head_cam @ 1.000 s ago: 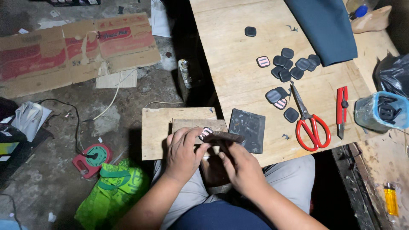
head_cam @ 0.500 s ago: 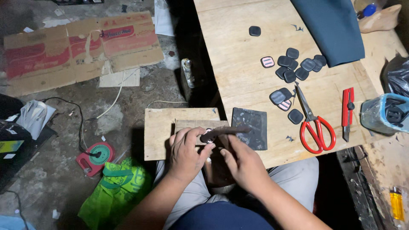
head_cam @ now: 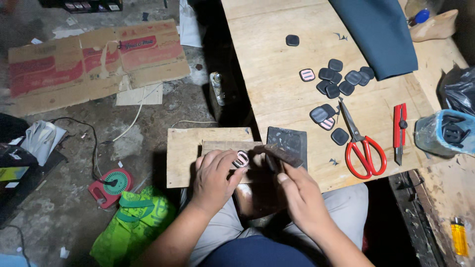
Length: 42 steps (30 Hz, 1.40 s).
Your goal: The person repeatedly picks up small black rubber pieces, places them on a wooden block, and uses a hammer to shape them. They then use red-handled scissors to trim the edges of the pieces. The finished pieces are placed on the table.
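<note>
My left hand [head_cam: 213, 175] presses a small rounded square patch [head_cam: 242, 158] with pink stripes against a narrow wooden block [head_cam: 222, 146] on a board [head_cam: 183, 153] across my lap. My right hand [head_cam: 301, 195] grips a dark flat tool [head_cam: 284, 155] whose tip points toward the patch. A dark grey slab [head_cam: 289, 141] lies just behind the tool on the table edge.
On the plywood table [head_cam: 277, 74] lie several dark rounded patches [head_cam: 341, 79], red-handled scissors [head_cam: 363, 148], a red utility knife [head_cam: 399, 131] and dark blue fabric [head_cam: 381, 34]. A bagged container [head_cam: 443, 133] is at right. Flattened cardboard [head_cam: 89, 59], cables and a green bag [head_cam: 133, 222] are on the floor.
The tool in my right hand has shifted slightly right, away from the patch, which is more exposed under my left fingers. The view has also drifted.
</note>
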Tool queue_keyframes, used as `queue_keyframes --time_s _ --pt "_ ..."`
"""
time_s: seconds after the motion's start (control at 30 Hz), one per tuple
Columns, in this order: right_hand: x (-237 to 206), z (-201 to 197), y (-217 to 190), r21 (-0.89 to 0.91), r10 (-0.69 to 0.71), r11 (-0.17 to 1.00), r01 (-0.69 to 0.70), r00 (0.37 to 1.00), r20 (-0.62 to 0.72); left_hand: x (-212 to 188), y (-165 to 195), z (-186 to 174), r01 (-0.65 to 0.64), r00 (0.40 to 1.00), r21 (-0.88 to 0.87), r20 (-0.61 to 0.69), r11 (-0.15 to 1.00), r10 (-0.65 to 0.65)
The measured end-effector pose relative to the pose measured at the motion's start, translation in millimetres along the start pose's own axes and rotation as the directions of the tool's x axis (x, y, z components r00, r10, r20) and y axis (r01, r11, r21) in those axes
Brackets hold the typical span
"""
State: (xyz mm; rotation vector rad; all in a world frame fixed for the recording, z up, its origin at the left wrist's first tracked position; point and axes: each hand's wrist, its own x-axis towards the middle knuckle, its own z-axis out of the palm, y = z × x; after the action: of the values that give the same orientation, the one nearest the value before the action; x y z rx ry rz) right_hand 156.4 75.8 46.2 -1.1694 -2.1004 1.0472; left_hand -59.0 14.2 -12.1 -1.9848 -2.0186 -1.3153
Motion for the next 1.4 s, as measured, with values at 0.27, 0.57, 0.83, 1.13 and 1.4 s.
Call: queue_keyframes --time_s 0.27,0.57,0.83,1.13,1.4 --pt "-20 -42 -30 0.247 -0.193 0.95 0.19 0.981 -0.012 13 20 -9 0.578 0.804 -0.596 0.298 0.558 -0.515" --pt "-19 -27 -21 -0.2 -0.5 0.836 0.512 0.859 0.11 16 45 -18 0.725 0.649 -0.667 0.576 0.172 -0.497" --pt "-22 -26 -29 -0.296 -0.445 0.813 0.501 0.863 0.239 11 52 -18 0.732 0.642 -0.674 0.633 0.1 -0.433" --pt "-10 -38 -19 -0.033 -0.168 0.98 0.198 0.899 0.404 8 70 -41 0.321 0.926 -0.566 0.355 0.759 -0.126" --pt "-20 -24 -3 -0.214 -0.28 0.918 0.334 0.928 0.245 12 73 -28 0.428 0.894 -0.506 0.36 0.749 -0.268"
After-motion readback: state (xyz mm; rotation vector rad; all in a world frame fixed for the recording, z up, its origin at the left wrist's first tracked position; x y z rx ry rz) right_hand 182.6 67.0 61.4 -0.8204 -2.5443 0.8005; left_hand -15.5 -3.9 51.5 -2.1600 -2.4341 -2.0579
